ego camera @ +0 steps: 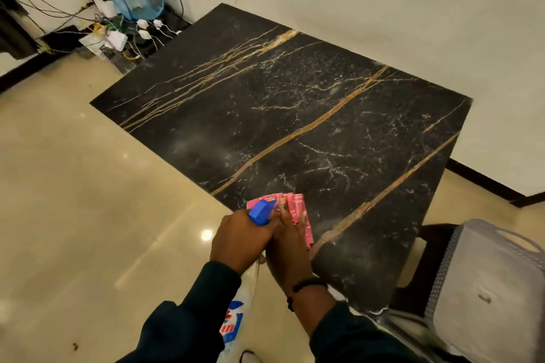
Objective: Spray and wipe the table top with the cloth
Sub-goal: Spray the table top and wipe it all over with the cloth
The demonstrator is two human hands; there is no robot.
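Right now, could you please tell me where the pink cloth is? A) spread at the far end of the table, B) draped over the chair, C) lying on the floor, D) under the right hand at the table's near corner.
D: the pink cloth lies under the right hand at the near corner of the table, beside the left hand gripping the spray bottle.

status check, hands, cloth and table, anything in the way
Left hand gripping spray bottle, nozzle toward table. Right hand pressing pink cloth on near corner of table top. Nothing else on the top; chair beside its right end.
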